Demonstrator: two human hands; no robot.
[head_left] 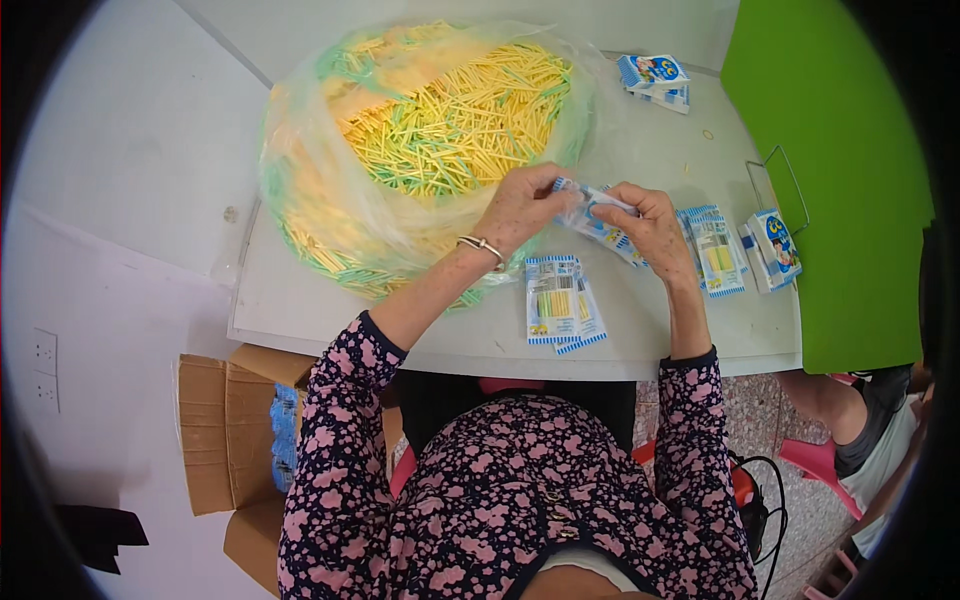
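Observation:
Between both hands, above the table, is a small blue-and-white plastic packet (598,228), held at a slant. My left hand (522,207) pinches its upper left end, fingers closed. My right hand (652,228) grips it from the right, thumb pressed on its face; whether the packet is sealed I cannot tell. Just below lie two overlapping packets (556,300) with yellow and green sticks showing through clear windows. Right of my right hand rests another small stack of such packets (716,252). A big clear bag (300,190), full of loose yellow and green sticks (470,120), stands open beyond my left hand.
More blue-and-white packets (655,80) lie at the far right, and others (772,250) sit beside a wire stand (785,185) by the green panel (830,200). An open cardboard box (205,430) with blue packets is below the table's left. Another person's leg (828,405) shows at right.

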